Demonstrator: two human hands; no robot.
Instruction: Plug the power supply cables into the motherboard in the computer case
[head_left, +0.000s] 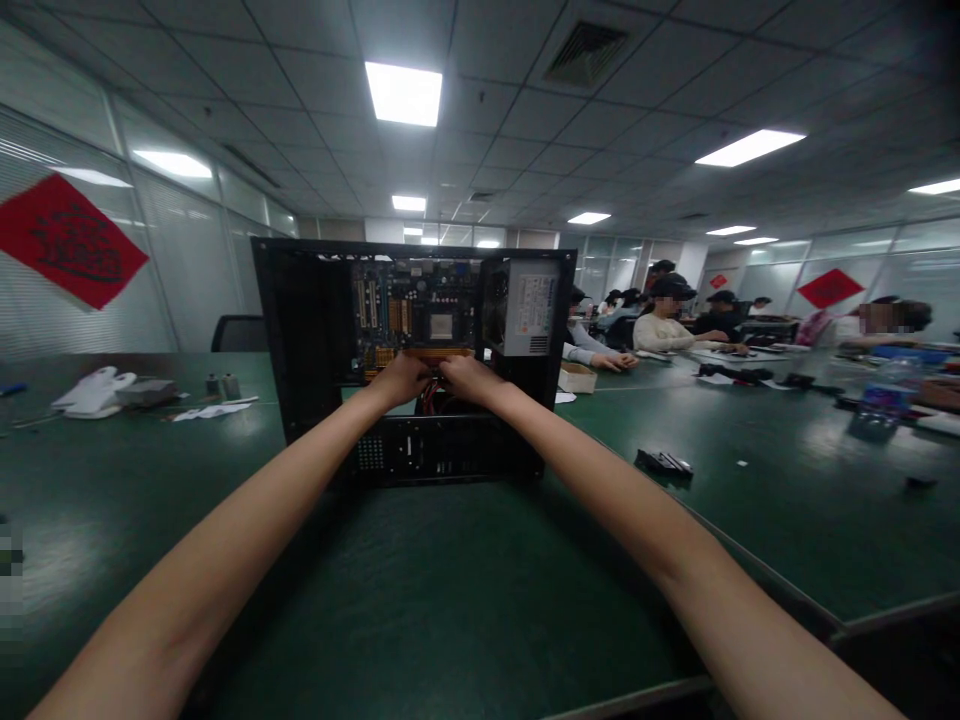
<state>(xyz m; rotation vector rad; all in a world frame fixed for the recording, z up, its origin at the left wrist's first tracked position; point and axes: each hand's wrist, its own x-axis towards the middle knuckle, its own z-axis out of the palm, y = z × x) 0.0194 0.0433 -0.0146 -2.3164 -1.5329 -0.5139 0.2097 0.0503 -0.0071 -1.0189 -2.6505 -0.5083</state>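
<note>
A black computer case (412,246) stands on the table with its open side facing me. Inside it, a motherboard (442,290) carries a square silver processor (442,326), and orange slots (435,352) run along its lower edge. My left hand (403,380) and my right hand (471,378) meet just under those slots, both with curled fingers. What the fingertips pinch is too small and hidden to tell. Dark and reddish cables (429,402) hang between and below my hands. The silver power supply (527,308) sits at the upper right inside the case.
On the green table (420,580), a white plastic bag (96,390) and a grey box (147,392) lie left. Right of the case are a small carton (576,378), a black part (664,464) and a water bottle (885,395). Several people sit at the far right, one person's hands (615,361) near the case.
</note>
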